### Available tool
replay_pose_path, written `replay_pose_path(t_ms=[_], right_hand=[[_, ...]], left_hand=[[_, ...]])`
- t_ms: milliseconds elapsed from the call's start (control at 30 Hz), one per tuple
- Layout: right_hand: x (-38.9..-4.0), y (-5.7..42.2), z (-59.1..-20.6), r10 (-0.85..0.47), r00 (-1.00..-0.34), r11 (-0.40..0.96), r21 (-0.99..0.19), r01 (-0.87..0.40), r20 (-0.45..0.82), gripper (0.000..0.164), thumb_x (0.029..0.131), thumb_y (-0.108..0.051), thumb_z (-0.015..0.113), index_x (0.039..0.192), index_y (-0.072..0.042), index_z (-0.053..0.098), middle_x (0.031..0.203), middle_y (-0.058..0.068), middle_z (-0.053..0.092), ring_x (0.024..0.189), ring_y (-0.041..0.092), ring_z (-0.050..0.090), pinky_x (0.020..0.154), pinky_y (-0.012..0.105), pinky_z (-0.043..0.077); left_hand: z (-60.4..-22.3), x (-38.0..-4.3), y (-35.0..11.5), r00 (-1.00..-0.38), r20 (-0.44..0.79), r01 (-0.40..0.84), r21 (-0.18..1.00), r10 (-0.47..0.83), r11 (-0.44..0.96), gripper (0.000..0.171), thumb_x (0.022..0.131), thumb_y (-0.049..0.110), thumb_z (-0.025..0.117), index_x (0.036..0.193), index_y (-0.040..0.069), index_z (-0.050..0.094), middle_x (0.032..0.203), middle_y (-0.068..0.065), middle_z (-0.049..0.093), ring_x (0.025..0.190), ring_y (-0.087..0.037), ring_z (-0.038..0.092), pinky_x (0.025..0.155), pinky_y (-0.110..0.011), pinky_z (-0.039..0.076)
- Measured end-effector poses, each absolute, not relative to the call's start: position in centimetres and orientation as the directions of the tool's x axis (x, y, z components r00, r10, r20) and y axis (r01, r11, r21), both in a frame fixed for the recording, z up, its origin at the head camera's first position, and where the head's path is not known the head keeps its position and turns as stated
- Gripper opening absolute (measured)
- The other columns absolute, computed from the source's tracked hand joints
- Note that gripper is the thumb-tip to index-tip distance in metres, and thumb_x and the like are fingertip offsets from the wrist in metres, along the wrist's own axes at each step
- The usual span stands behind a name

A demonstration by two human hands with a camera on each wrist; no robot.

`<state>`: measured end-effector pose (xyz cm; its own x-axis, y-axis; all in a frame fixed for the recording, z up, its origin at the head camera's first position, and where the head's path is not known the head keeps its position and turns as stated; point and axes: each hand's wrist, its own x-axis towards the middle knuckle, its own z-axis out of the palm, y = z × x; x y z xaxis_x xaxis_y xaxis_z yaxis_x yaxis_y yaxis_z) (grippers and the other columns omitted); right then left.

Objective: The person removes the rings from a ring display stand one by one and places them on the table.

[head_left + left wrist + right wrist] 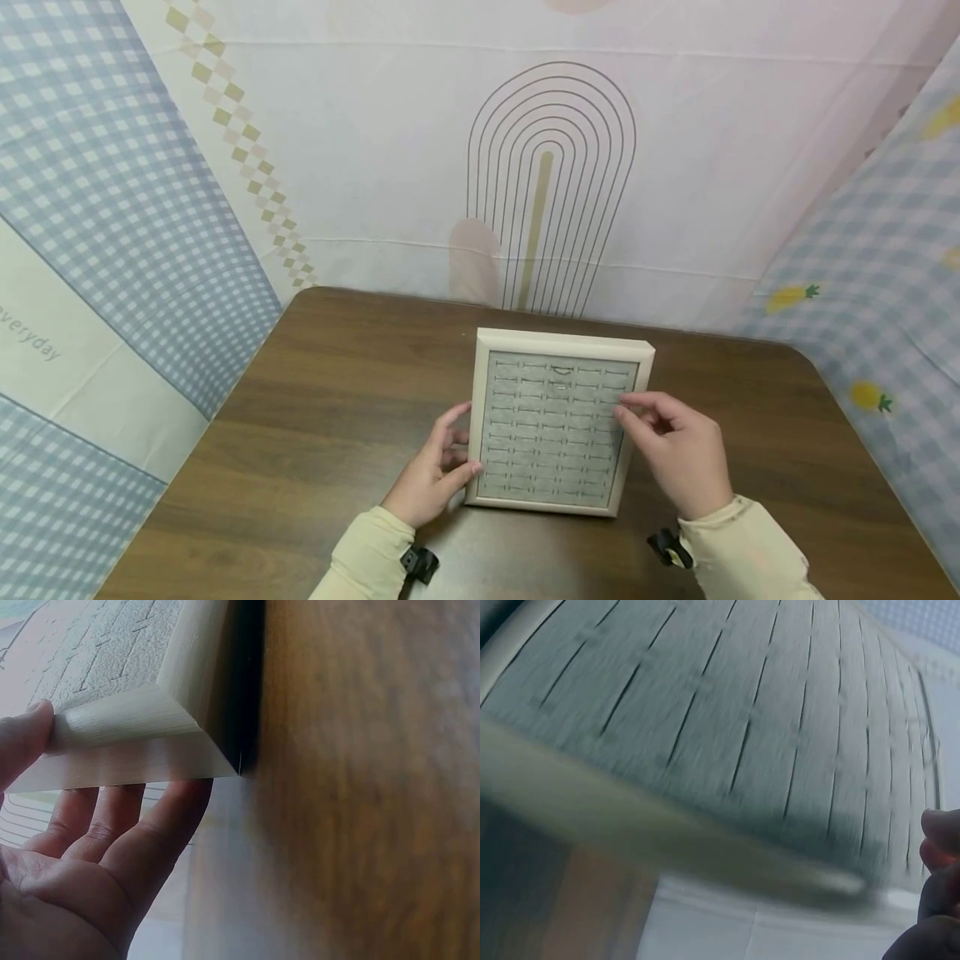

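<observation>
A ring display board with a cream frame (491, 339) and a grey slotted panel (555, 429) stands tilted on the brown table. My left hand (431, 475) grips its left side, thumb on the front and fingers at the outer edge, as the left wrist view also shows. Near the panel's right edge is my right hand (678, 450), thumb and forefinger tips close together. Whether something small lies between them cannot be seen. A thin ring-like band (561, 370) sits in a top-row slot, with a small shiny piece (560, 386) just below it.
The wooden table (322, 400) has a rounded far edge. Behind it hangs a pale patterned cloth (375, 150). Blue checked cloths hang at the left (150, 167) and right (892, 275). Black wrist cameras sit at both cream sleeves.
</observation>
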<state>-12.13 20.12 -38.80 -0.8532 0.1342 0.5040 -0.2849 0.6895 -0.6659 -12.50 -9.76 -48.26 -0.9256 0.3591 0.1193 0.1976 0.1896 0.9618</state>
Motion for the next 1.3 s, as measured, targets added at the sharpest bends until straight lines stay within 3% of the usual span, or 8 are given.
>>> replay_pose_path(t_ms=[133, 433, 867, 1100, 1300], right_hand=[[-12.5, 18.9, -38.5, 0.071, -0.853, 0.684, -0.647, -0.337, 0.518, 0.014, 0.079, -0.001, 0.083, 0.09, -0.01, 0.08, 0.063, -0.007, 0.058, 0.055, 0.005, 0.05, 0.051, 0.015, 0.041], [-13.4, 16.9, -37.6, -0.063, -0.831, 0.713, -0.557, -0.425, 0.553, 0.016, 0.079, -0.004, 0.084, 0.093, -0.012, 0.081, 0.063, -0.011, 0.055, 0.055, 0.005, 0.046, 0.049, 0.016, 0.038], [-13.8, 16.3, -37.2, -0.131, -0.834, 0.772, -0.473, -0.425, 0.536, 0.014, 0.08, -0.011, 0.085, 0.092, -0.015, 0.081, 0.073, -0.009, 0.068, 0.06, 0.005, 0.052, 0.053, 0.024, 0.046], [-13.8, 16.3, -37.2, -0.158, -0.828, 0.763, -0.466, -0.448, 0.537, 0.013, 0.079, -0.011, 0.086, 0.089, -0.016, 0.08, 0.083, -0.007, 0.075, 0.065, 0.004, 0.058, 0.058, 0.025, 0.051], [-13.5, 16.4, -37.2, -0.164, -0.843, 0.759, -0.481, -0.44, 0.512, 0.013, 0.08, -0.01, 0.085, 0.089, -0.017, 0.08, 0.082, -0.009, 0.073, 0.062, 0.003, 0.053, 0.055, 0.023, 0.047]], left_hand=[[-48.3, -12.5, -9.6, -0.924, 0.116, 0.194, 0.963, 0.364, 0.185, 0.079, 0.096, 0.007, 0.067, 0.158, 0.029, 0.022, 0.126, -0.017, 0.061, 0.105, -0.027, 0.068, 0.085, -0.033, 0.057], [-48.3, -12.4, -9.4, -0.923, 0.111, 0.193, 0.962, 0.368, 0.194, 0.078, 0.096, 0.008, 0.067, 0.158, 0.025, 0.022, 0.127, -0.017, 0.06, 0.105, -0.028, 0.068, 0.085, -0.034, 0.057], [-48.2, -12.3, -9.1, -0.922, 0.111, 0.205, 0.953, 0.371, 0.223, 0.079, 0.096, 0.01, 0.067, 0.157, 0.033, 0.022, 0.126, -0.016, 0.061, 0.104, -0.026, 0.068, 0.087, -0.035, 0.056], [-48.2, -12.6, -9.1, -0.922, 0.108, 0.2, 0.956, 0.373, 0.216, 0.08, 0.096, 0.006, 0.066, 0.158, 0.027, 0.021, 0.126, -0.018, 0.06, 0.104, -0.028, 0.067, 0.085, -0.034, 0.057], [-48.3, -12.9, -9.1, -0.923, 0.105, 0.2, 0.953, 0.37, 0.228, 0.08, 0.096, 0.006, 0.067, 0.158, 0.023, 0.02, 0.125, -0.018, 0.06, 0.103, -0.026, 0.068, 0.083, -0.033, 0.056]])
